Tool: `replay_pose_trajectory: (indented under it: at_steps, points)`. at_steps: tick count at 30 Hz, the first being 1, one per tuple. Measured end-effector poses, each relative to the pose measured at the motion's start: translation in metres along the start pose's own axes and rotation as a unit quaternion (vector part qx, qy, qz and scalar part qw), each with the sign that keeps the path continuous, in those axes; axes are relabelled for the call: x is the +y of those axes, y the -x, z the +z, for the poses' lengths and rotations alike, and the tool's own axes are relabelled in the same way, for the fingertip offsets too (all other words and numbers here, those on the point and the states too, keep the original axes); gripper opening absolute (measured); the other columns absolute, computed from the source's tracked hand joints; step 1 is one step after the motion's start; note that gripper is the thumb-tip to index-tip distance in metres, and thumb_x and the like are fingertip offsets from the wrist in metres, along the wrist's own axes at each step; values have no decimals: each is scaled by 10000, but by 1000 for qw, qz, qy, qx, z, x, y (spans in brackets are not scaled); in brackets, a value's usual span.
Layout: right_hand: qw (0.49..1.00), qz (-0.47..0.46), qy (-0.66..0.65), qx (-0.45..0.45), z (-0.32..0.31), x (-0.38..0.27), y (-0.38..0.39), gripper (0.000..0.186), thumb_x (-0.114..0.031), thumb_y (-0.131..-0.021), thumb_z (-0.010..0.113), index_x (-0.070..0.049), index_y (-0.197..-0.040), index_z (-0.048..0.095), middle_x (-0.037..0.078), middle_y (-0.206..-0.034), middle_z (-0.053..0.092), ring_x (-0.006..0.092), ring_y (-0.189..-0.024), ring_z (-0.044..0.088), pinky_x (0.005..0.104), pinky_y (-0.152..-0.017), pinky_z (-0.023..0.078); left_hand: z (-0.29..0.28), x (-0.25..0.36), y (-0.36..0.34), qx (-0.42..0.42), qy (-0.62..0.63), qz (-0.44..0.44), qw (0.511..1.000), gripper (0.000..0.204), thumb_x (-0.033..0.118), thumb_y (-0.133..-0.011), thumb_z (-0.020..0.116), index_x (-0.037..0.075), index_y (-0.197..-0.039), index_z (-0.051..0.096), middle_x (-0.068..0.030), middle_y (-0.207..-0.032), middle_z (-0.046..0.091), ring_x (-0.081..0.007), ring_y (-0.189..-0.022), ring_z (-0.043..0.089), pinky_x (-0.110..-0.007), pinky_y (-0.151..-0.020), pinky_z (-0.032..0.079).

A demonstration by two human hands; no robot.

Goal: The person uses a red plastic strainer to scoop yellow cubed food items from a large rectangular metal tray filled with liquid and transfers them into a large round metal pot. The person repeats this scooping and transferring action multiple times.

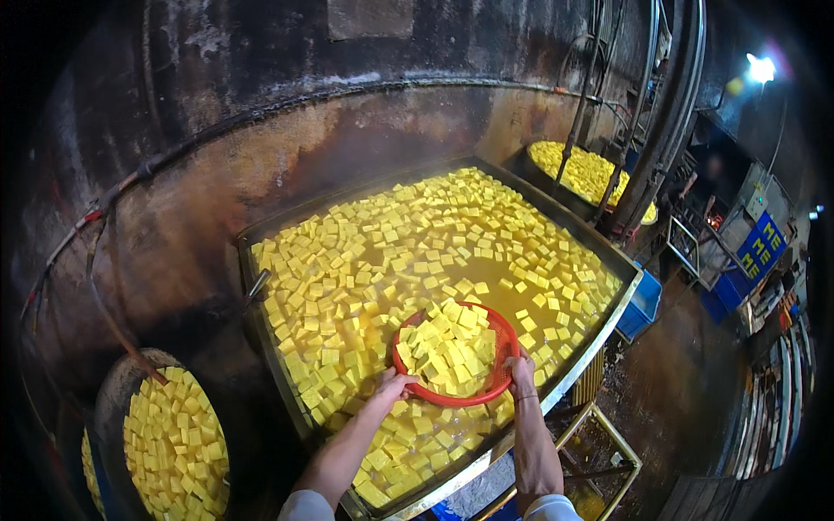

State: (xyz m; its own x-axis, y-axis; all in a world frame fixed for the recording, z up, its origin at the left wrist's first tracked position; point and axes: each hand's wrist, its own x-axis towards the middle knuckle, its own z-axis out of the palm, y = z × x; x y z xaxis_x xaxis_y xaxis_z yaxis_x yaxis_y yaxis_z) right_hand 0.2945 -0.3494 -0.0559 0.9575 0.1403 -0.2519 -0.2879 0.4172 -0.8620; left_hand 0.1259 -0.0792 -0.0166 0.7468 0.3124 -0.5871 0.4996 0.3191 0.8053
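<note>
A red plastic sieve basket (502, 378) heaped with yellow cubes (447, 347) is held over the large rectangular metal vat (625, 286), near its front. My left hand (393, 385) grips the basket's left rim with closed fingers; my right hand (520, 370) is closed on its right rim. Many similar yellow cubes float in cloudy yellow liquid in the vat around and beneath the basket. I cannot tell whether the basket's bottom touches the liquid.
Round vats of cubes (174, 434) stand lower left and back right (578, 174). Pipes and posts (665, 130) run by the stained wall. At right are a blue tub (641, 304), metal frames (599, 460), stacked slats (773, 399) and another person (699, 187) in the background.
</note>
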Motion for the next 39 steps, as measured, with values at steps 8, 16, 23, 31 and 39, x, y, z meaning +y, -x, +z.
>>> replay_pose_trajectory:
  at_steps: [8,16,23,31,39]
  points:
    - [993,-61,-17,-97,51,-61,83,679,101,-636,395,66,-1302,527,142,-1036,664,186,-712,615,270,-618,520,-25,24,132,4,8,165,986,429,72,-806,729,77,-1205,571,1,-908,661,-50,-639,552,-192,-505,431]
    - [975,-79,50,-204,209,-86,185,661,92,-610,448,89,-1264,543,134,-989,670,191,-731,627,282,-604,519,-134,34,282,111,93,276,950,358,101,-830,722,56,-1159,587,-5,-859,654,-48,-630,549,-195,-518,432]
    - [927,-20,65,-369,424,-86,340,694,84,-577,441,114,-1269,493,178,-1132,627,268,-964,639,347,-837,533,-274,47,452,233,222,316,892,342,123,-850,710,34,-1153,580,-12,-895,635,-58,-681,554,-204,-512,444]
    - [865,74,144,-476,671,11,567,698,40,-604,449,73,-1300,495,169,-1192,606,269,-1038,605,331,-926,477,-493,32,662,408,284,309,811,290,138,-859,699,29,-1115,618,-28,-863,660,-80,-701,605,-228,-519,478]
    - [789,129,132,-585,845,111,758,616,99,-578,488,80,-1190,558,136,-1011,649,252,-868,628,315,-739,524,-644,-20,800,483,361,337,723,329,306,-944,595,30,-1120,571,-62,-924,667,-120,-734,662,-266,-604,565]
